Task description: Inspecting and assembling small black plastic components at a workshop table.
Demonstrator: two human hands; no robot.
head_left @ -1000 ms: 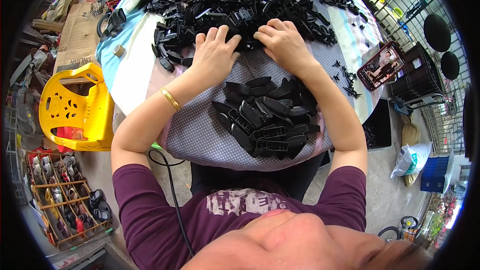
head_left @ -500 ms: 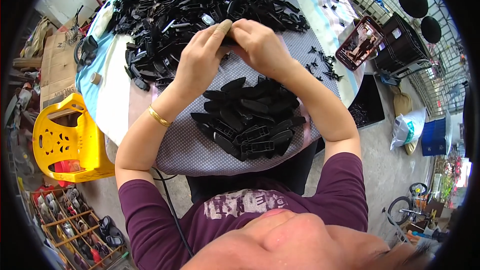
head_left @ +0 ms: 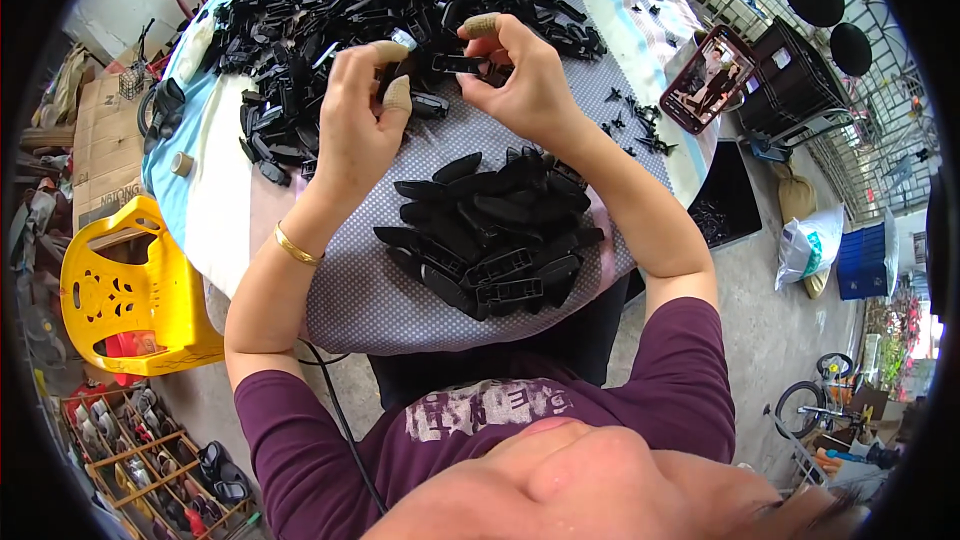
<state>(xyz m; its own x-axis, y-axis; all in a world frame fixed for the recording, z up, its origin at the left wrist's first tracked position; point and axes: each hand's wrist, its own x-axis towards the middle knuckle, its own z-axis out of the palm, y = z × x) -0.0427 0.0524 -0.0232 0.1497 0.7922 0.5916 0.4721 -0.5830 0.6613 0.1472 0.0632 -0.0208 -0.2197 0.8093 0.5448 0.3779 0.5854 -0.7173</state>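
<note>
My right hand (head_left: 528, 85) pinches a narrow black plastic part (head_left: 458, 64) between thumb and fingers, with its frame-like end pointing left. Tan covers wrap some fingertips on both hands. My left hand (head_left: 352, 118) is curled at the edge of a large heap of black plastic parts (head_left: 330, 0). Something dark shows between its thumb and forefinger, too hidden to name. Nearer to me, between my forearms, lies a smaller pile of long, curved black plastic pieces (head_left: 490, 230) on the patterned tablecloth (head_left: 350, 310).
Small black clips (head_left: 650, 130) are scattered at the right, beside a propped phone (head_left: 712, 78). A tape roll (head_left: 181, 163) stands at the left edge. Around the table are a yellow chair (head_left: 180, 290), a shoe rack (head_left: 130, 455) and a black tray (head_left: 730, 195).
My hands, together half a second ago, have moved apart. The black part in my right hand now shows between them. The view has shifted slightly.
</note>
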